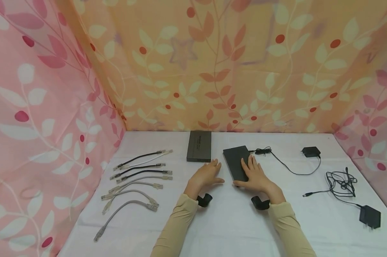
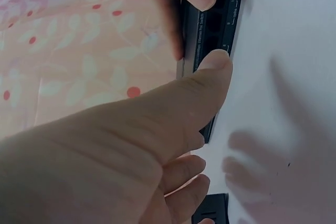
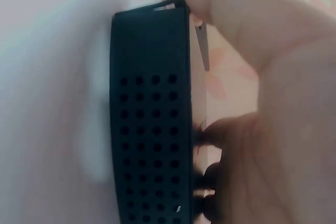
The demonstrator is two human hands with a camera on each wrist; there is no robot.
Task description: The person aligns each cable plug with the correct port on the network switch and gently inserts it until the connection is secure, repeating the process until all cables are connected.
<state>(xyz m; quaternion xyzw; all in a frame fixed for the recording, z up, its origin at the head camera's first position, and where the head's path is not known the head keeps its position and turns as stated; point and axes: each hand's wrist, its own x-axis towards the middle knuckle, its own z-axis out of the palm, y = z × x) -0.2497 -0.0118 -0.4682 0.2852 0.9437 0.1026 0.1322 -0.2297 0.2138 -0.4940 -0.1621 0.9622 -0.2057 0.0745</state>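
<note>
A flat black Ethernet switch (image 1: 234, 162) lies at a slant on the table, a thin cord running from its far right corner. My right hand (image 1: 255, 176) rests on it, fingers straight over the top face and thumb at the near corner. Its vented side (image 3: 149, 114) faces the right wrist view. My left hand (image 1: 204, 178) hovers just left of that switch with loosely extended fingers, holding nothing. In the left wrist view its thumb overlaps the port side. Beyond the left hand, a second dark box (image 1: 199, 146) of similar shape lies flat.
Several black, white and grey network cables (image 1: 132, 203) lie in a column at the left. The switch's cord leads to a power adapter (image 1: 311, 152) at the back right. Another adapter (image 1: 370, 216) with its coiled cord (image 1: 341, 185) lies front right. Patterned cloth (image 1: 232, 71) hangs behind the table.
</note>
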